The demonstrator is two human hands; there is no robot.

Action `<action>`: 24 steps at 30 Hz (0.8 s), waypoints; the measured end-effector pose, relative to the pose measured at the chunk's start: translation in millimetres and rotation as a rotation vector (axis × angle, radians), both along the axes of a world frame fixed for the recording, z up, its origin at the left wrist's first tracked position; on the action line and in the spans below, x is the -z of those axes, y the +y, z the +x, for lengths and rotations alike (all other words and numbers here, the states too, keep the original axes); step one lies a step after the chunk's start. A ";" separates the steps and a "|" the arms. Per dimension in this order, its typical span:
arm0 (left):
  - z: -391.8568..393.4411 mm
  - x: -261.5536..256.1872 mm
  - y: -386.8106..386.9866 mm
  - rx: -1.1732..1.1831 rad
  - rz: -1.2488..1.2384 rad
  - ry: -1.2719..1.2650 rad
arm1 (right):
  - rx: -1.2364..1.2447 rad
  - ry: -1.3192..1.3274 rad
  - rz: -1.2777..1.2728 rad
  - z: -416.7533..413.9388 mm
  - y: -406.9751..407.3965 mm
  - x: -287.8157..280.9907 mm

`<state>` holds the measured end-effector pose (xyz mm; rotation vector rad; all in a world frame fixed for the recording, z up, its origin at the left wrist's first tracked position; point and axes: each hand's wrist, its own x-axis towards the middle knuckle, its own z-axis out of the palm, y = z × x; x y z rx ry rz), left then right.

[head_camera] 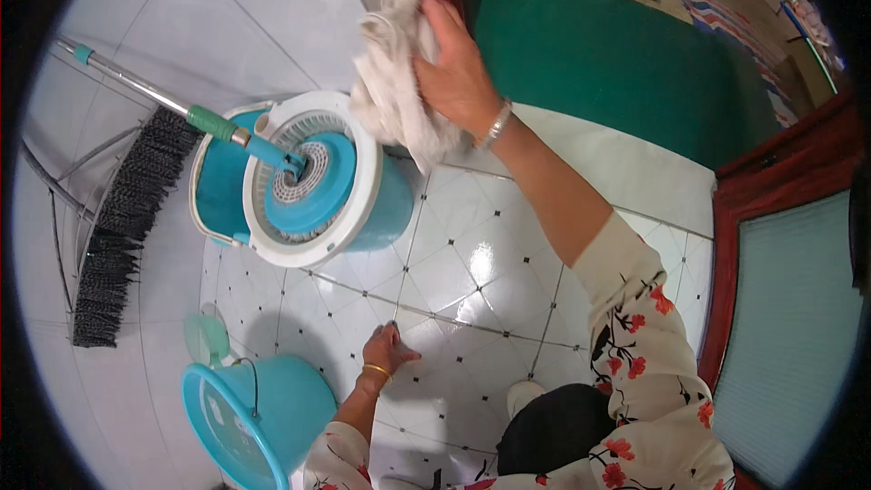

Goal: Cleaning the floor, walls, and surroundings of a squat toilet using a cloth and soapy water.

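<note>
My right hand (pixel 457 71) grips a crumpled off-white cloth (pixel 391 78), which hangs down in folds beside the red door frame. The cloth's lower end reaches past the rim of a spin mop bucket (pixel 371 197); whether they touch I cannot tell. In the bucket's spin basket sits a round blue mop head (pixel 333 194), its metal and green handle (pixel 211 122) slanting to the upper left. My left hand (pixel 386 352) hangs over the tiled floor, thumb apart from the loosely bent fingers, with nothing seen in it.
A light blue pail (pixel 303 408) stands at lower left, with a green translucent dipper (pixel 207 339) beside it. A black-bristled broom head (pixel 133 231) leans on the tiled wall. Beyond the pale door sill (pixel 612 163) lies a green mat (pixel 599 61). A red-framed door (pixel 731 272) stands at right.
</note>
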<state>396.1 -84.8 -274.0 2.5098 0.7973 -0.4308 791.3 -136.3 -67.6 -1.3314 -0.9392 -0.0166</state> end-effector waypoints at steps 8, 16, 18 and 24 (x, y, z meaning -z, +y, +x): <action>0.5 -1.1 -4.0 -0.050 -0.047 -0.040 | 0.467 -0.211 -0.084 -14.6 35.5 121.1; -8.0 2.8 -2.0 -0.102 -0.048 0.015 | 0.217 -0.045 -0.482 -56.5 -15.6 204.1; -12.3 1.9 -0.6 -0.080 -0.041 -0.027 | 0.132 -0.032 -0.387 -72.1 -19.7 149.9; -3.7 6.2 -4.9 -0.053 -0.049 -0.082 | 0.053 -0.592 -0.546 -46.4 22.0 199.6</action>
